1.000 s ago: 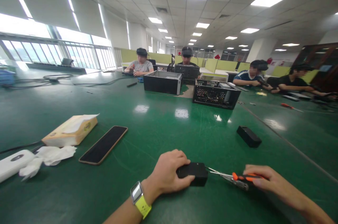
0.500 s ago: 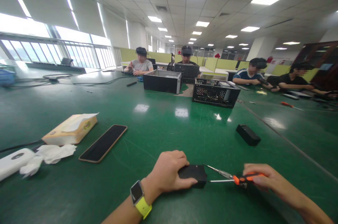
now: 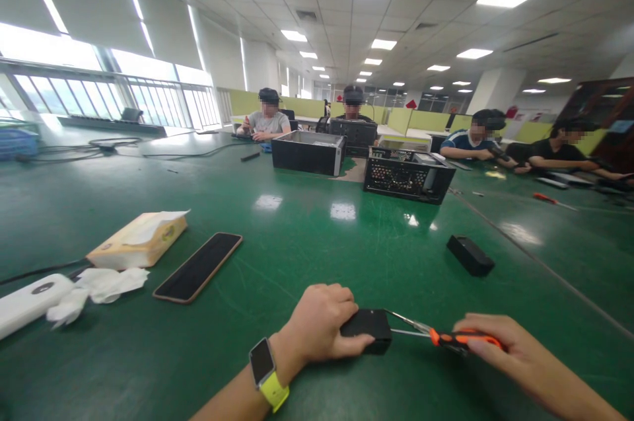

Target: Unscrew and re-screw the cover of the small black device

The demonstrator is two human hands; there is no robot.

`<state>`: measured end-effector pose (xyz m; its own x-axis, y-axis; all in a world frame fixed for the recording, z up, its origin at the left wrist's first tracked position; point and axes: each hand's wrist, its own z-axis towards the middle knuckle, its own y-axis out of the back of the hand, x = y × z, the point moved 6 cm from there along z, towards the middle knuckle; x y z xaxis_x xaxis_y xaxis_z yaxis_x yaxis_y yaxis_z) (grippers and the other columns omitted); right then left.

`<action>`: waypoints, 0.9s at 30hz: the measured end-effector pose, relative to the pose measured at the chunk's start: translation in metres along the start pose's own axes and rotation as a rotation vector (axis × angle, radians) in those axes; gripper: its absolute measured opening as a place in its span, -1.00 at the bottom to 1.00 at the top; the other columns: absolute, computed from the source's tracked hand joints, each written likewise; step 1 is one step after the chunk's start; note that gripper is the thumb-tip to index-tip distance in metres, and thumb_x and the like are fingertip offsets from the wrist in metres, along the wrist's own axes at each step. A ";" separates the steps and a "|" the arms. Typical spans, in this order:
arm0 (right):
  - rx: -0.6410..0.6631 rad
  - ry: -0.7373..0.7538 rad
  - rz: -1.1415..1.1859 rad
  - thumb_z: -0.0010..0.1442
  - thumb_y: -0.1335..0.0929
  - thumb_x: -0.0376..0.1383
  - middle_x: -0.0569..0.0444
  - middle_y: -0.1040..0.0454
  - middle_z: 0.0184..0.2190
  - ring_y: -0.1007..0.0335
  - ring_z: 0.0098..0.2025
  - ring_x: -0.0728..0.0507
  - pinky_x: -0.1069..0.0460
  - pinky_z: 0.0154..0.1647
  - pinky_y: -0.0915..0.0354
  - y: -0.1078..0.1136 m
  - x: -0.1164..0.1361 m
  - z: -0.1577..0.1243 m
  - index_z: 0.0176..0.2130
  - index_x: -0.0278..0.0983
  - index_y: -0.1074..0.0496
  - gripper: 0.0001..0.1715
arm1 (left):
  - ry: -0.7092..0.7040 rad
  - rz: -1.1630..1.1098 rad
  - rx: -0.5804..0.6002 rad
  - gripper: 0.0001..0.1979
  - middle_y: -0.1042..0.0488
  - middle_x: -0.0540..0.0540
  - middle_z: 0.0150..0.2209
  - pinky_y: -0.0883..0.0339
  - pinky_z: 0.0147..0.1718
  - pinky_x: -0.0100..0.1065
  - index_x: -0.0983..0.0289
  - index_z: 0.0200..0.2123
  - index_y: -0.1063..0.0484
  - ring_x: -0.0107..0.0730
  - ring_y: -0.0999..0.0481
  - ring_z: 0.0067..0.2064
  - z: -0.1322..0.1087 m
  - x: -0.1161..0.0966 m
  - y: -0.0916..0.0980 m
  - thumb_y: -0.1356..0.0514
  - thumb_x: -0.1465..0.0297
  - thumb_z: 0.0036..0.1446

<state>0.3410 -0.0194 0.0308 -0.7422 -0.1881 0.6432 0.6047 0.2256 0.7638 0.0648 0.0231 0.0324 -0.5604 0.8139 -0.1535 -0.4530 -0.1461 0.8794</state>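
A small black box (image 3: 369, 327) lies on the green tabletop, with my left hand (image 3: 324, 322) closed around its left part. Fingers and thumb press on opposite sides of it. My right hand (image 3: 488, 338) grips a screwdriver (image 3: 446, 339) with an orange and black handle. Its shaft points left and meets the box's right end; the tip is not visible. A thin silver pointed tool (image 3: 413, 322), perhaps tweezers, slants from the same hand to the box's upper right corner. Another black box (image 3: 470, 254) sits apart, farther back on the right.
To the left are a phone (image 3: 198, 267), a tissue pack (image 3: 139, 240), crumpled tissues (image 3: 111, 283) and a white device (image 3: 34, 302). Two computer cases (image 3: 308, 155) stand farther back. Several people sit around the table, and an orange screwdriver (image 3: 545, 197) lies at right.
The screwdriver has moved closer to the box, and less of its shaft shows. My left hand keeps its hold. The whole view has shifted slightly.
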 end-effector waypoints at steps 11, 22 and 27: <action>0.168 0.093 -0.292 0.27 -0.32 -0.01 0.07 -0.53 -0.45 -0.39 -0.42 -0.16 0.01 -0.40 -0.14 0.005 0.067 0.018 -0.41 -0.15 -0.50 -0.64 | 0.050 -0.156 -0.044 -0.50 -0.55 0.12 -0.37 -0.36 -0.38 -0.33 0.30 -0.29 -0.53 -0.21 -0.53 -0.34 -0.003 0.004 0.002 -0.34 -0.05 -0.02; 0.157 0.028 -0.242 0.29 -0.26 -0.12 0.05 -0.51 -0.34 -0.41 -0.25 -0.20 -0.04 -0.20 -0.25 -0.071 0.035 0.014 -0.35 -0.21 -0.40 -0.73 | 0.189 -0.272 -0.056 -0.50 -0.62 0.12 -0.22 -0.42 -0.27 -0.27 0.27 -0.09 -0.51 -0.15 -0.60 -0.25 -0.007 0.015 0.005 -0.38 0.08 -0.02; 0.257 -0.100 0.252 0.10 -0.37 0.06 0.11 -0.43 -0.44 -0.34 -0.42 -0.11 0.03 -0.38 -0.26 -0.033 0.006 -0.002 -0.34 -0.22 -0.39 -0.60 | 0.186 -0.279 0.023 -0.51 -0.63 0.11 -0.20 -0.44 -0.21 -0.24 0.22 -0.07 -0.53 -0.11 -0.62 -0.20 -0.008 0.015 0.002 -0.34 0.04 0.02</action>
<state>0.3172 -0.0300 0.0090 -0.6113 -0.0044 0.7914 0.6894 0.4882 0.5352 0.0498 0.0304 0.0283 -0.5348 0.7036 -0.4679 -0.5927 0.0823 0.8012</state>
